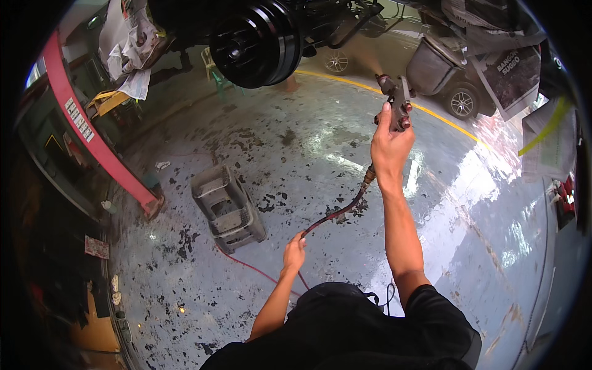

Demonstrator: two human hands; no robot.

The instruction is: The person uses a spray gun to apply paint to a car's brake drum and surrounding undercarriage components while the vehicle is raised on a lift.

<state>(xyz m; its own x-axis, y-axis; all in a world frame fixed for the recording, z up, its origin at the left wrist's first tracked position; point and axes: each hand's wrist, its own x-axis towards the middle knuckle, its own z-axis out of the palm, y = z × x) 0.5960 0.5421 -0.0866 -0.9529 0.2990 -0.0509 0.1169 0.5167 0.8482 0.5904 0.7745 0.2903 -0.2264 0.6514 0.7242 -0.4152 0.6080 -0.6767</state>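
My right hand [391,145] is wrapped around the handle of a paint spray gun [398,104], raised toward the vehicle's underside. A grey metal paint cup [430,68] sits beside the gun's body, and a faint brownish mist leaves the nozzle. From the handle's base a dark red air hose [344,210] curves down to my left hand [293,253], whose fingers grip it. Beyond my hands, left of the gun and apart from it, is a glossy black wheel hub with a drum [256,44].
Newspaper masking [508,76] hangs at upper right; more wrapping [132,44] covers a part at upper left. A grey plastic step stool [229,208] stands on the stained floor [300,175], with hose near it. A red post [92,120] rises at left. Car wheels [462,102] show behind.
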